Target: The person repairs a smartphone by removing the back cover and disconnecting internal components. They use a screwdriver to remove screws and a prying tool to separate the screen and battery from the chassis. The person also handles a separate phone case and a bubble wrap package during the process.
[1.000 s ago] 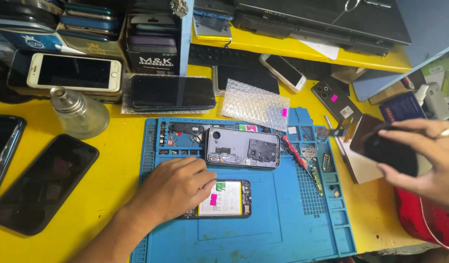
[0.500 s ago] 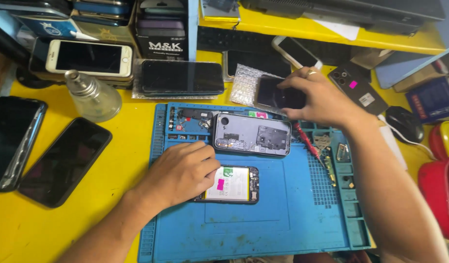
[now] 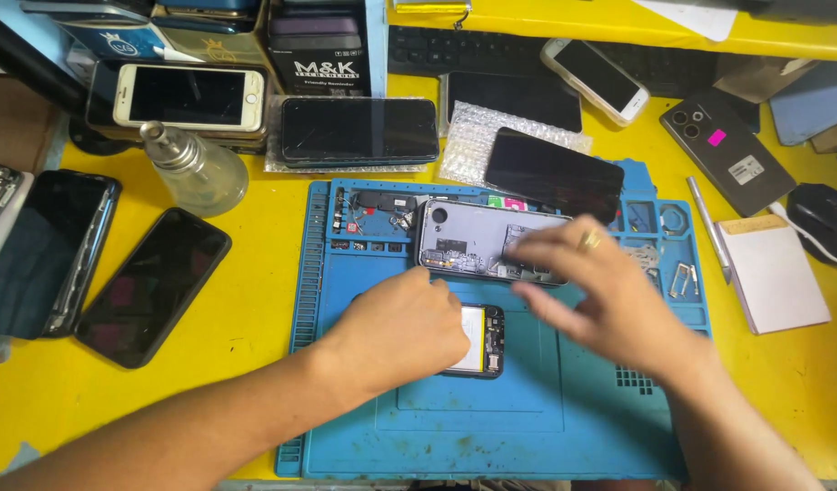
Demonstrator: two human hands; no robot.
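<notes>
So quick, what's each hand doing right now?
Left hand: pressed flat on the opened phone, gripping nothing.
Right hand: open, empty, above the blue mat.

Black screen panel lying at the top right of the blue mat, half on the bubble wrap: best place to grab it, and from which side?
Take the black screen panel by its two long edges, near the middle, coming from above. It lies flat and thin, glass up, tilted slightly, propped partly on the bubble wrap and the blue mat, so its edges look reachable. The right hand is nearest; the left hand rests on the small opened phone.
</notes>
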